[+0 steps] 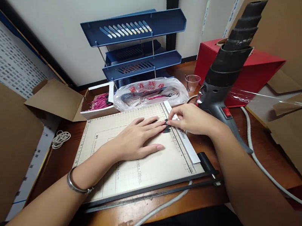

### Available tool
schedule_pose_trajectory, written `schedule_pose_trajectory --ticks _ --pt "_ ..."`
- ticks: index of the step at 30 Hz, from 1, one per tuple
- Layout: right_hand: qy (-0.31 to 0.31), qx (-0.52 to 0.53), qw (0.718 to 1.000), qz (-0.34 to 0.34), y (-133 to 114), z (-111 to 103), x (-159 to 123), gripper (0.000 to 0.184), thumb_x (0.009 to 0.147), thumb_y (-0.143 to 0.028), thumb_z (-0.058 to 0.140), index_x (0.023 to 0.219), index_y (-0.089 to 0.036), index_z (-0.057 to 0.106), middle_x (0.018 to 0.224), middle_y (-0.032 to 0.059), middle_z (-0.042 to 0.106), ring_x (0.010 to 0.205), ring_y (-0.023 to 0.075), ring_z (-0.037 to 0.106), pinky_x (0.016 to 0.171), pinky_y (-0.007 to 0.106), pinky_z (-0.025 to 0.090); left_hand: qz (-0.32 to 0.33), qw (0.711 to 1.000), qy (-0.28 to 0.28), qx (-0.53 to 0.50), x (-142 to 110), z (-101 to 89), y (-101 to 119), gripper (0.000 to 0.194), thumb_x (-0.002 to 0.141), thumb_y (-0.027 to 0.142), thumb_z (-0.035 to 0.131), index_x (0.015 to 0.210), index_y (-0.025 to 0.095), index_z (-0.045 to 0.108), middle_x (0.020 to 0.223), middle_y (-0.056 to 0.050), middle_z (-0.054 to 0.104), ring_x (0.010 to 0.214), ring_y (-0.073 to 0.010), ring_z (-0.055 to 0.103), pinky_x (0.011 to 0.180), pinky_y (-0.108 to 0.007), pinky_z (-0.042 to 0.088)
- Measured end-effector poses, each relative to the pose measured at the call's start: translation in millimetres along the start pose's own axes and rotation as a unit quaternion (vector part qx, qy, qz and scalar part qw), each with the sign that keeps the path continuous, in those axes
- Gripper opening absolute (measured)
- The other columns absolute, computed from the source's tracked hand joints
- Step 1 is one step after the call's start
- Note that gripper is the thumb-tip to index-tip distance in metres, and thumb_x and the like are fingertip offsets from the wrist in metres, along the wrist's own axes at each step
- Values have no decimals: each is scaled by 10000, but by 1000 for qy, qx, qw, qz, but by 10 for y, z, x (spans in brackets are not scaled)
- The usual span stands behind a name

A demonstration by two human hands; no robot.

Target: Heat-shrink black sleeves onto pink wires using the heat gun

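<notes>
The left forearm [40,210] leads to the left hand [139,137], flattened, fingertips at black strips [166,129] on the paper cutter [151,172]; the right hand's [192,118] grip pinches there, hold unclear. A white box [99,112] holds magenta wires [101,101].

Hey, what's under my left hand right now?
Your left hand lies palm-down over the printed cutter board. Small dark pieces show by its fingertips, near your right hand. Anything directly beneath the palm and fingers is covered, so I can't tell.
</notes>
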State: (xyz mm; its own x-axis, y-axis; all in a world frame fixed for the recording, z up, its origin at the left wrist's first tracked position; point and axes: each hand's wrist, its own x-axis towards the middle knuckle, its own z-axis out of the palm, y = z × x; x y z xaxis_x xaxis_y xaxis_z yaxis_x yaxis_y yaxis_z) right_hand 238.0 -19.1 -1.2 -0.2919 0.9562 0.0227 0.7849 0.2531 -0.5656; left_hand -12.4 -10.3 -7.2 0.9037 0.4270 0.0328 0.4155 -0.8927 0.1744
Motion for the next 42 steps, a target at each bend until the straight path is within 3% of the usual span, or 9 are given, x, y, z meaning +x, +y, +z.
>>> schedule_pose_trajectory --ticks 5,10,14,21,28,42 --pt "14 1 1000 -6 10 13 7 216 922 -362 621 962 -200 759 690 9 632 655 153 526 658 287 357 -22 1000 1 -5 9 20 0 708 1062 600 394 1642 203 308 1680 -91 342 1606 -292 206 1295 -531 153" --pt "15 4 1000 2 3 6 0 209 919 -348 610 972 -200 747 746 16 658 681 156 537 663 284 357 -27 997 79 5 11 -2 -49 556 1072 504 423 1525 198 523 1567 -109 529 1555 -324 338 1261 -571 246" --pt "16 5 1000 3 0 -5 -6 217 910 -347 608 984 -201 751 784 28 682 703 164 562 666 283 367 -30 997 65 7 15 2 -73 543 1072 509 432 1516 214 540 1535 -99 562 1533 -337 377 1235 -603 278" --pt "18 1 1000 2 -6 -7 -11 227 928 -359 586 971 -201 744 766 28 684 704 166 564 675 286 371 -23 996 90 6 8 -1 -88 509 1067 465 466 1505 221 557 1531 -95 567 1518 -312 411 1237 -548 315" --pt "22 -2 1000 9 3 8 -7 234 925 -366 593 988 -199 744 803 32 691 720 164 566 672 282 366 -13 997 77 14 2 26 -135 504 1088 451 414 1510 207 546 1543 -115 550 1433 -279 529 1196 -517 387" --pt "6 -37 999 -5 -76 101 -3 266 949 -421 588 1069 -220 716 892 62 719 762 183 589 687 289 357 -14 996 84 -8 20 41 -150 477 1070 453 466 1470 228 594 1499 -90 601 1431 -287 531 1201 -508 421"
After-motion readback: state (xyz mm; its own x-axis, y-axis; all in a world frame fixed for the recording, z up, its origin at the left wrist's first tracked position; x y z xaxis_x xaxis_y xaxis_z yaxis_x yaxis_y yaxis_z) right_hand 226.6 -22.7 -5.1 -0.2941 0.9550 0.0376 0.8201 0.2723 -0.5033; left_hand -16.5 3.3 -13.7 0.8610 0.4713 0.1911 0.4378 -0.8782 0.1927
